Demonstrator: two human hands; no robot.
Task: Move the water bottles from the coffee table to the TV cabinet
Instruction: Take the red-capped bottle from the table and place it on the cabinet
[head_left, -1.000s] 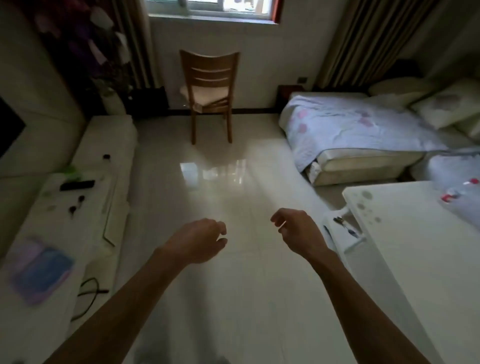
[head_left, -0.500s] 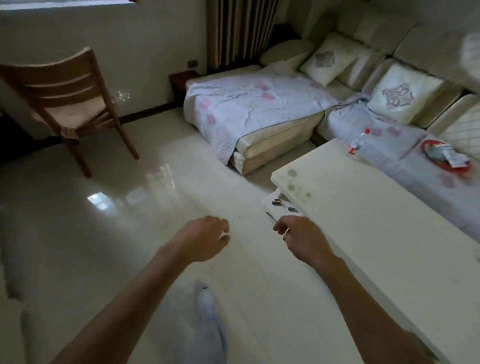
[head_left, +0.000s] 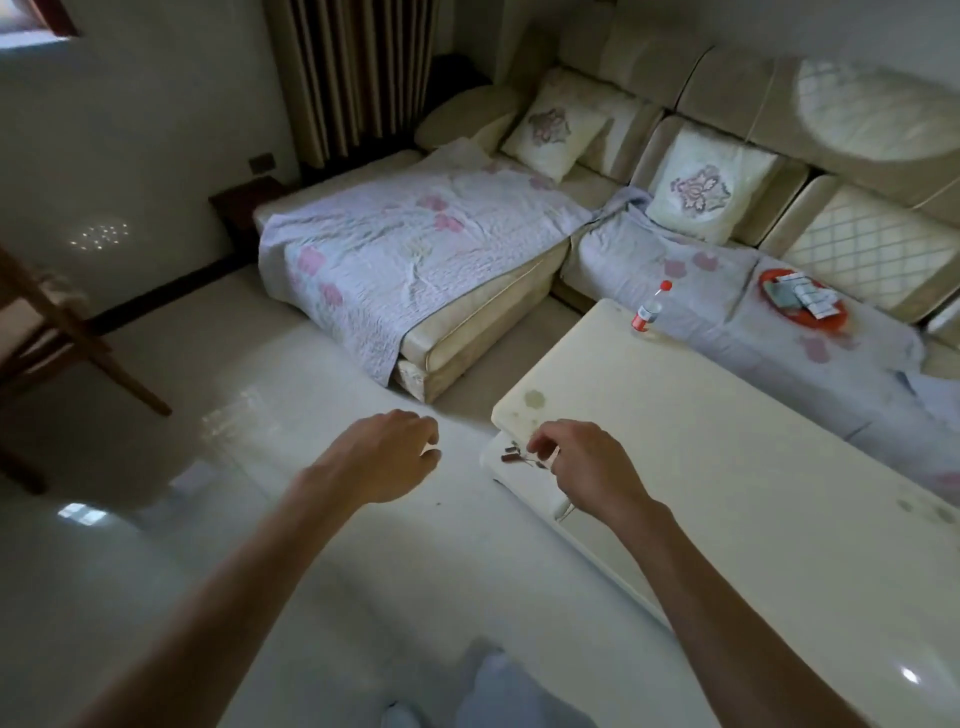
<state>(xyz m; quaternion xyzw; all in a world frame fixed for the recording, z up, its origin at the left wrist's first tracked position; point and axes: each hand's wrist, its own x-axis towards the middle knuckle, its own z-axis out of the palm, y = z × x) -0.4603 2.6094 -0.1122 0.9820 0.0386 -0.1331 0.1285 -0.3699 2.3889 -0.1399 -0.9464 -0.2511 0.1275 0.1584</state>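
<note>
One water bottle (head_left: 648, 310), red cap, stands upright at the far edge of the coffee table (head_left: 727, 467), about 1 o'clock from the hands, well apart from them. Left hand (head_left: 382, 454) and right hand (head_left: 582, 465) both loosely curled, holding nothing. TV cabinet not in view. Judgement: at least this bottle is left to fetch and carry.

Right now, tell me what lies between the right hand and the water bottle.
Only bare tabletop of the coffee table, with faint stains near its corner, separates the right hand from the water bottle, per the head view.
</note>
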